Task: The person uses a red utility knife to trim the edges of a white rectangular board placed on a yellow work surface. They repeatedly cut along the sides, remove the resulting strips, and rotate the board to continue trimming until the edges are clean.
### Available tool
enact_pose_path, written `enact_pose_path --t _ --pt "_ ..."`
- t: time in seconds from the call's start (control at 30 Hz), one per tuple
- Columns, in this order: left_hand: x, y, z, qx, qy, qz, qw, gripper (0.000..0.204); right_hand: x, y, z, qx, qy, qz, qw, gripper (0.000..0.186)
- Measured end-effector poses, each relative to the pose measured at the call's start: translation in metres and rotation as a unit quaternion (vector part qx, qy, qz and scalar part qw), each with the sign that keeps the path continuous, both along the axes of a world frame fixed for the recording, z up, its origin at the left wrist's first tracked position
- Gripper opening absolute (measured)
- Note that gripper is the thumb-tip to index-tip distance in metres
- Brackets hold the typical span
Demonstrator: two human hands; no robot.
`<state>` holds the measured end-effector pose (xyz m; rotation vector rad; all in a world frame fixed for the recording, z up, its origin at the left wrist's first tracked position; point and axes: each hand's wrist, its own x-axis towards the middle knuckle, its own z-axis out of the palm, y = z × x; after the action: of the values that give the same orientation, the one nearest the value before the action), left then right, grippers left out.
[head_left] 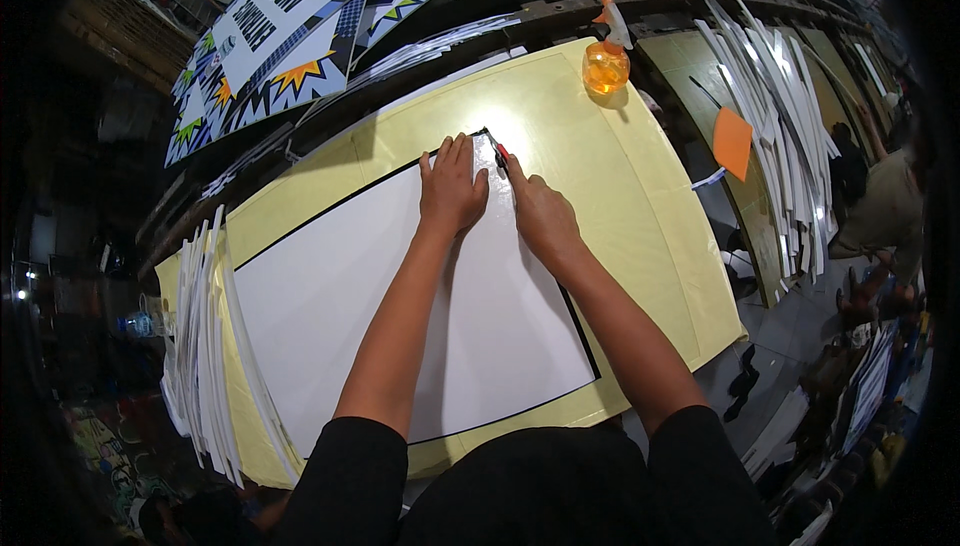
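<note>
Yellow table (pixel 655 236): left hand (pixel 455 186) flat on white board (pixel 330 291), my right hand (pixel 545 216) grips a cutter (pixel 502 155) at its far corner.

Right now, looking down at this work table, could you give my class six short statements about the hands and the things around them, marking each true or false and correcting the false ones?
1. The right hand holds a small red-and-black tool. True.
2. The left hand is raised well above the white sheet. False: it rests on the sheet, near the far edge.
3. The spray bottle contains orange liquid. True.
4. The spray bottle stands at the table's near left corner. False: it stands toward the far right corner.
5. A bundle of white strips lies to the left of the sheet. True.
6. The table covering is dark blue. False: it is pale yellow.
</note>
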<state>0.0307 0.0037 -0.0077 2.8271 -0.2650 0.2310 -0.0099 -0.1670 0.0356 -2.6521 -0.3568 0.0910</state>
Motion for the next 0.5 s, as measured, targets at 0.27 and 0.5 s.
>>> enact_pose_path --t 0.27,0.5 --pt "-0.0003 -0.0003 -0.0021 0.008 0.004 0.006 1.0 0.06 0.002 0.0027 0.0036 0.014 -0.005 -0.002 1.0 0.056" --pt "0.0009 -0.0001 -0.0016 0.001 0.004 0.003 1.0 0.06 0.0014 0.0029 -0.0001 0.005 -0.01 -0.007 1.0 0.057"
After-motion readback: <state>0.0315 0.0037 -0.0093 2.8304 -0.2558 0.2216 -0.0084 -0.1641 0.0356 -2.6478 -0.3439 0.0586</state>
